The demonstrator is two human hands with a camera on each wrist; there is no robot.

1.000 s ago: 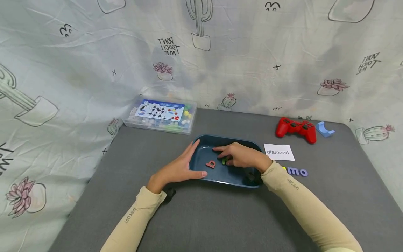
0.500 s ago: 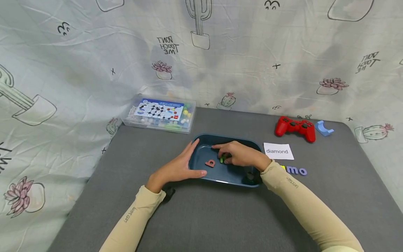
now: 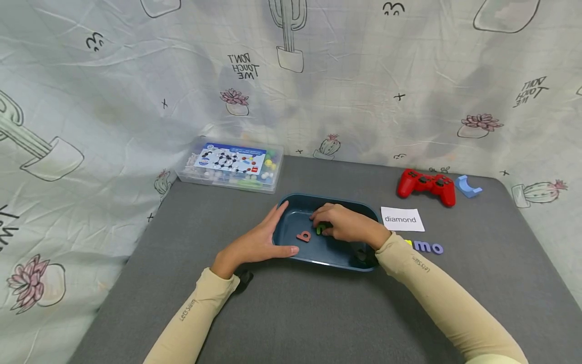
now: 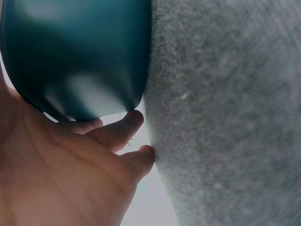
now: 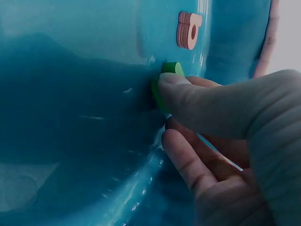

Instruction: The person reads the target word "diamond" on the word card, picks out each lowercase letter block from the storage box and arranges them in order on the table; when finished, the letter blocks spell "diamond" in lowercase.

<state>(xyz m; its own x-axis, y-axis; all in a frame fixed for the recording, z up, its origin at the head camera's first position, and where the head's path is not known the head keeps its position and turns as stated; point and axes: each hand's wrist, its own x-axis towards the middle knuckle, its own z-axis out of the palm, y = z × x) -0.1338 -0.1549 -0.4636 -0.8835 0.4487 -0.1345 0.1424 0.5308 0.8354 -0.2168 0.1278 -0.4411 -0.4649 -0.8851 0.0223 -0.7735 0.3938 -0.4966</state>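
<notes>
A dark blue tray lies on the grey table. My left hand is spread against its left end, thumb along the front rim and straight fingers by the outer wall. In the left wrist view, fingertips touch the tray's outside. Inside the tray, my right hand pinches a green plastic letter between thumb and fingers, close over the tray floor. The thumb and fingers hide much of the letter. A reddish-orange letter lies in the tray to the left of it.
Right of the tray lie a white card reading "diamond", a purple m, a purple o and a partly hidden yellow piece. Behind them are a red game controller and a light blue curved piece. A clear case stands back left.
My right hand's extended index finger has drawn in, and its fingers have gathered at the green letter. The left hand and the tray stay in place.
</notes>
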